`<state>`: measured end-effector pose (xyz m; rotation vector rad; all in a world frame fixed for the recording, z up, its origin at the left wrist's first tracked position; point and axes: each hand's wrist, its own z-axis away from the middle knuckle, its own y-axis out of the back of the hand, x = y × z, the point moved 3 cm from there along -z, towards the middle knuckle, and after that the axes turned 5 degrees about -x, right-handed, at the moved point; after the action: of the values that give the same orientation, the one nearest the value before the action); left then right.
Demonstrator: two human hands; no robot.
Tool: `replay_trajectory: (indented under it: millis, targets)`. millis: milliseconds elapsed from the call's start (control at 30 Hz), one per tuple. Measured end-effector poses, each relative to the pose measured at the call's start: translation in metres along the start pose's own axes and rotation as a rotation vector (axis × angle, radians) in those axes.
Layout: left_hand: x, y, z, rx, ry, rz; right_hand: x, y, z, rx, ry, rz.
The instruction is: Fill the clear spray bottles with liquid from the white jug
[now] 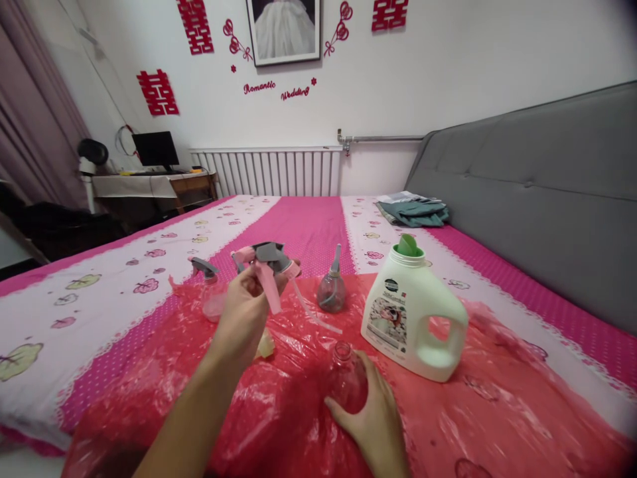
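My left hand (250, 299) is closed around a pink and grey trigger spray head (271, 282), raised above the red plastic sheet (279, 392). Its thin clear dip tube (316, 318) slants down to the right, free of any bottle. With thumb and fingers, my right hand (371, 415) grips a clear bottle (347, 382) that stands uncapped on the sheet. Beyond it is a small round clear bottle (331, 292) with a grey spout. A second spray bottle (213, 302) with a grey head is partly hidden behind my left hand.
A pale green detergent jug (405, 312) with a green insert in its open neck stands to the right. A small yellowish piece (266, 345) lies near my left forearm. Folded clothes (415, 209) rest on the patterned bed (311, 226), beside the grey headboard (537, 179).
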<state>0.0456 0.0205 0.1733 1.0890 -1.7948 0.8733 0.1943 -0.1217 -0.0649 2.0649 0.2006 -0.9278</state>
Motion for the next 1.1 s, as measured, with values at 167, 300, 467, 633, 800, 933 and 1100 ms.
replay_trajectory:
  millis: [167,300,467,633,800,933,1100]
  targets:
    - [-0.014,-0.002,0.012,-0.007,0.089,-0.014,-0.003,0.001,0.0,0.004,0.005,0.019]
    - [-0.021,-0.006,0.011,-0.086,0.106,-0.023,-0.004,0.001,0.0,0.01,0.011,0.03]
    - [-0.034,-0.027,0.019,-0.256,0.04,-0.073,-0.006,-0.002,-0.001,0.021,0.026,0.041]
    - [-0.066,-0.041,0.035,-0.368,0.098,-0.175,-0.008,-0.001,-0.002,0.039,0.027,0.053]
    - [-0.087,-0.037,0.049,-0.445,0.14,-0.191,-0.012,0.0,-0.005,0.033,0.038,0.071]
    - [-0.096,-0.028,0.053,-0.492,0.154,-0.228,-0.012,0.0,-0.005,0.023,0.042,0.076]
    - [-0.106,-0.02,0.052,-0.506,0.142,-0.264,-0.01,0.0,-0.005,0.03,0.033,0.086]
